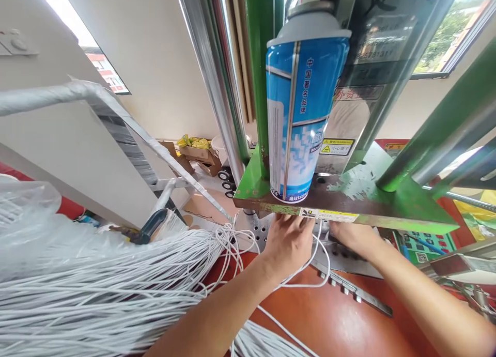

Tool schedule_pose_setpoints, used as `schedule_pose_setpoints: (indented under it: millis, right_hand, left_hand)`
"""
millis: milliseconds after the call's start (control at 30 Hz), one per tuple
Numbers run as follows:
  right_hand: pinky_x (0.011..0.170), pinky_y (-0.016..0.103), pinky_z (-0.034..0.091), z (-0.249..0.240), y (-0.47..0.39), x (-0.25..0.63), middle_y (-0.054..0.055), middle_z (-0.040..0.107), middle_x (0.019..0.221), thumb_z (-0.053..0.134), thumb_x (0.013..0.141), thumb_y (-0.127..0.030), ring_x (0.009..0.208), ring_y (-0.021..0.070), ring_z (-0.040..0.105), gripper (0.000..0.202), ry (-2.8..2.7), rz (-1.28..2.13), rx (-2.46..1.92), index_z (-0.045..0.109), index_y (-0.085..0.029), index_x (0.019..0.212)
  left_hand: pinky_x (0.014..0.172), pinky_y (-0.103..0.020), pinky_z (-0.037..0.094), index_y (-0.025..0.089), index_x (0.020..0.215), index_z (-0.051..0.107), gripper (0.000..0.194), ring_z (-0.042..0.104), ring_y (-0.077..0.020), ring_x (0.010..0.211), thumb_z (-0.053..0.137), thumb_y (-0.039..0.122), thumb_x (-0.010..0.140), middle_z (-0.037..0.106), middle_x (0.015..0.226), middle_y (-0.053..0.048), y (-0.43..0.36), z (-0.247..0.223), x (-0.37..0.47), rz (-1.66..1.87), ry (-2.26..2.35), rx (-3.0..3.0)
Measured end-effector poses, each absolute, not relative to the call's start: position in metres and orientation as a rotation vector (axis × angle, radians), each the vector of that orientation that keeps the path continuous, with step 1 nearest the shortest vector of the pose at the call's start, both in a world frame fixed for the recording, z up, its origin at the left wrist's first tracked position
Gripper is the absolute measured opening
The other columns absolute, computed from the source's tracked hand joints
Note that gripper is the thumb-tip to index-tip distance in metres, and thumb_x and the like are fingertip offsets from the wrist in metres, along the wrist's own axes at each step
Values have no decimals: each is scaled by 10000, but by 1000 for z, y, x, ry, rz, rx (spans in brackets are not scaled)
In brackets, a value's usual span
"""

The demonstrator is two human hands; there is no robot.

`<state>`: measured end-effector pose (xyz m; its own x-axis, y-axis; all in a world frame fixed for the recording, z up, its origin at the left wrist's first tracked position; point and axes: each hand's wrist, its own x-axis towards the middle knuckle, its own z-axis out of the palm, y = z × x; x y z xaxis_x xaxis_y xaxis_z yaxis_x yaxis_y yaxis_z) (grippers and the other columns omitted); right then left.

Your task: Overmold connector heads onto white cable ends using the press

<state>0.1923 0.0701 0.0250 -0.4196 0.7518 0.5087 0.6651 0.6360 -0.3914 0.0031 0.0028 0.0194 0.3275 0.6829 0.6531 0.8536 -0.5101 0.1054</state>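
Observation:
Under the green machine plate (387,212), my left hand (290,243) reaches over the perforated metal base, its fingertips partly hidden by the plate's front edge. My right hand (346,235) is beside it to the right, its fingers mostly hidden under the same plate. A thin white cable (327,266) loops out between the hands and passes by my left hand; what the fingers hold cannot be made out. A blue and white spray can (306,114) stands upright on the plate, above my left hand. A slotted metal strip (358,290) lies on the red surface (341,321).
A large bundle of white cables (116,290) spreads over the lower left, with clear plastic (58,233) behind it. A wrapped metal frame (143,129) stands at left. Green columns and metal rods rise around the plate. A green button panel (426,243) is at right.

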Motion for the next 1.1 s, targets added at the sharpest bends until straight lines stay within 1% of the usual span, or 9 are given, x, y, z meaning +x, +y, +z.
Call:
schedule_pose_setpoints:
  millis: [67,167,300,433,633,800,933,1033,1100]
  right_hand:
    - [885,451,535,21,45,185,127,718,1125,460,1050,-277,1010,279,668,276,-2269,117,-1094,674,-190,1201]
    - [930,502,455,12,16,180,170,707,1196,407,1022,-174,1089,329,630,358,-2408,-104,-1115,612,-142,1314]
    - [898,478,395,4,8,183,161,702,1189,396,1001,-121,1047,315,614,368,-2481,-295,-1117,574,-124,1324]
    - [807,438,368,3,14,179,114,710,1026,436,1004,-139,913,288,607,248,-2448,-283,-1187,615,-155,1175]
    - [776,419,370,-1,19,170,115,722,939,504,932,-104,882,303,623,185,-2410,-334,-1190,631,-189,1037]
    - [695,400,338,-5,24,166,89,702,800,531,886,-92,748,282,612,162,-2385,-413,-1214,624,-205,955]
    - [655,391,302,-11,29,162,83,668,725,522,872,-79,642,251,547,158,-2339,-423,-1223,615,-207,874]
    - [701,393,328,-15,30,159,98,675,759,508,895,-93,696,255,551,154,-2310,-398,-1236,616,-200,879]
    - [763,405,359,-15,29,156,123,696,838,489,926,-115,790,277,573,155,-2288,-378,-1240,626,-187,923]
  left_hand:
    - [1031,-481,481,170,1211,673,289,663,-284,1096,524,160,964,730,1158,-132,-5,20,6,-904,-1449,-2303]
    - [1128,-529,413,150,1238,652,308,615,-307,1199,543,178,952,705,1247,-139,-11,18,11,-802,-1508,-2312]
    - [1158,-562,373,158,1310,620,370,590,-323,1252,547,183,948,676,1319,-145,-11,11,17,-740,-1554,-2269]
    - [1138,-558,378,155,1304,614,359,611,-321,1202,527,168,956,692,1272,-137,-6,2,22,-752,-1567,-2225]
    - [1010,-506,454,172,1151,651,261,666,-302,975,511,125,935,739,995,-112,5,-7,22,-854,-1545,-2171]
    - [993,-469,462,186,1153,659,276,676,-288,937,531,127,916,751,984,-101,13,-16,18,-884,-1518,-2181]
    - [946,-451,475,192,1054,688,214,683,-286,890,541,129,911,753,905,-97,22,-25,15,-837,-1500,-2148]
    - [920,-434,485,187,1010,695,182,684,-276,880,544,139,922,752,898,-99,26,-29,13,-813,-1483,-2144]
    - [953,-434,484,181,1037,697,187,687,-276,946,544,148,936,756,947,-104,26,-28,13,-816,-1468,-2147]
